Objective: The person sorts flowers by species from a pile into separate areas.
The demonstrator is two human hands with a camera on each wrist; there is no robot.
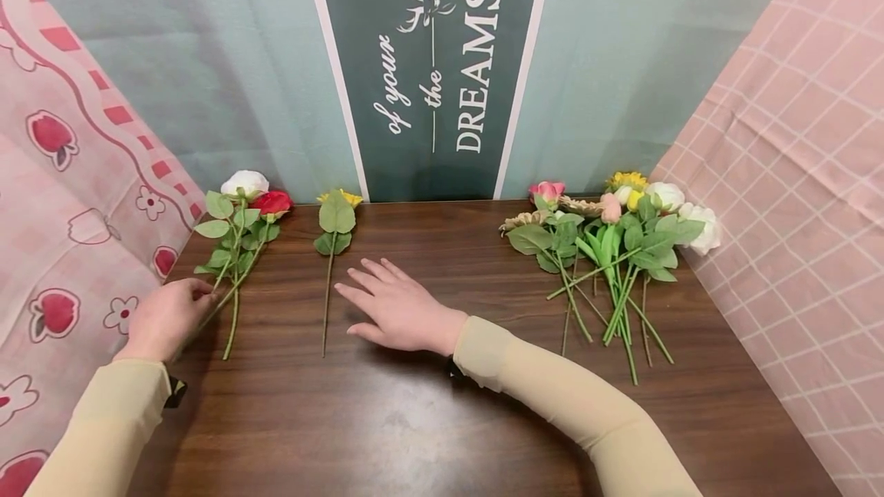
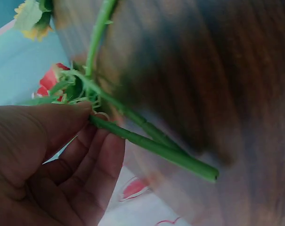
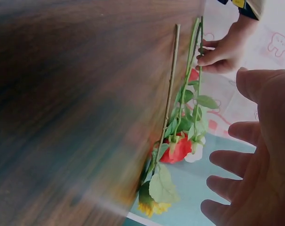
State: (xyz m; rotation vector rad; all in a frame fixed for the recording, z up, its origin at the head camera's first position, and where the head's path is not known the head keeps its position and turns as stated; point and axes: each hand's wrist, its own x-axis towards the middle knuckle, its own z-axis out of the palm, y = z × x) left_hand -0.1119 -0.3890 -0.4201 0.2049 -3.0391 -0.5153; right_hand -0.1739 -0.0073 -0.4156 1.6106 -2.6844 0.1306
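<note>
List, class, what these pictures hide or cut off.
Head view: much of the lone yellow flower, behind its leaf.
Head view: exactly how many stems lie at right, because they overlap.
Left wrist view: the end of one green stem, beyond the top edge.
Right wrist view: part of the right hand, past the right edge.

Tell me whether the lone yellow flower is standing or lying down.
Lying down: the yellow flower has its stem stretched along the brown table, petals near the far edge.
</note>
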